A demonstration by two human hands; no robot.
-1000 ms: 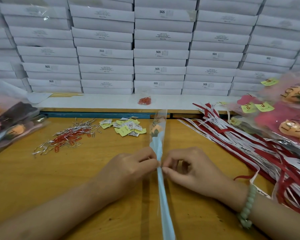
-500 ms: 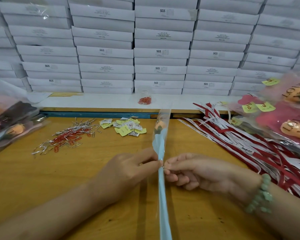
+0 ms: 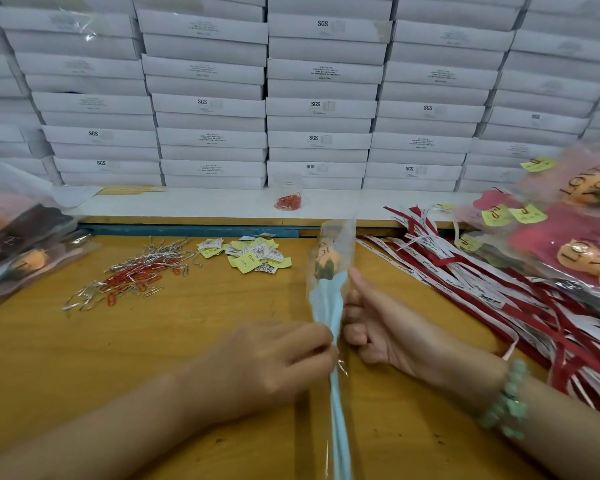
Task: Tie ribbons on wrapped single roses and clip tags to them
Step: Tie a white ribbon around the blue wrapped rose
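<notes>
A wrapped rose point(image 3: 330, 299) is held above the middle of the wooden worktop point(image 3: 84, 348), its orange bloom pointed away and its pale blue stem wrap running down toward the bottom edge. The clear sleeve is pinched at its narrow part by the fingertips of the left grip point(image 3: 274, 365), which is blurred. The right grip point(image 3: 381, 327) is set against the sleeve's right side, fingers curled and thumb raised along the sleeve's edge; whether the sleeve is actually clamped by it cannot be told. A green bead bracelet point(image 3: 510, 400) is worn on the right wrist.

A heap of red and silver paper clips point(image 3: 129, 275) is spread on the worktop to the left, with a small pile of yellow and white tags point(image 3: 253, 256) just beside it. Red and white ribbons point(image 3: 492, 289) are fanned out to the right, partly covered by bagged roses point(image 3: 568, 244); more bagged roses point(image 3: 11, 244) are seen at the left edge. A small jar of red clips point(image 3: 288, 199) is stood on a white ledge point(image 3: 187, 202), behind which white boxes point(image 3: 319, 98) are stacked.
</notes>
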